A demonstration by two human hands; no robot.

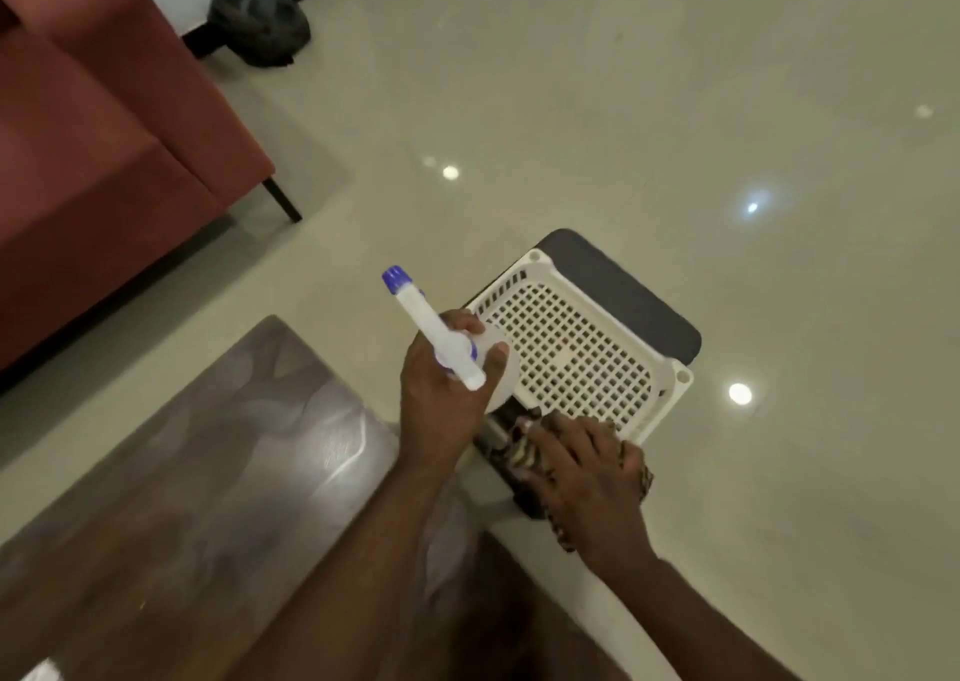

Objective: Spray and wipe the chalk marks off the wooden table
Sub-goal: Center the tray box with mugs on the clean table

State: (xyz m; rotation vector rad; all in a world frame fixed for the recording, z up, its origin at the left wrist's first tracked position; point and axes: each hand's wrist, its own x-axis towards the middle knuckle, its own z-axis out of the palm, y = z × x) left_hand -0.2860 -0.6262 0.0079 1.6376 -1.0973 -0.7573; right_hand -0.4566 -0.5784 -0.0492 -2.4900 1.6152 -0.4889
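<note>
Wrapped around the neck of a sprayer (pixel 457 353), the left hand (pixel 441 394) held it upright, its white head with the blue nozzle tip angled up and to the left; the fingers were closed tight on it, thumb at the right of the collar. Right hand (pixel 587 478): laid flat over a dark patterned cloth (pixel 524 452), fingers bent down onto it, though whether it gripped the cloth or only pressed it could not be told. Cloth: off the table (pixel 208 472), past its right edge, lying partly against the near rim of a white basket (pixel 576 348) that sat on a dark stool (pixel 623 285) on the tiled floor. Table: dark, glossy wood with streaked sheen; chalk marks could not be made out for certain among the reflections. Sofa (pixel 78 161), left, and a dark bag (pixel 260 18), far wall: well apart from the work. Hazards, as judged: the sprayer stood over the gap between table and basket, so a squeeze there would wet the floor rather than the wood; the cloth might snag on the basket's rim when lifted and tip it off the stool.
</note>
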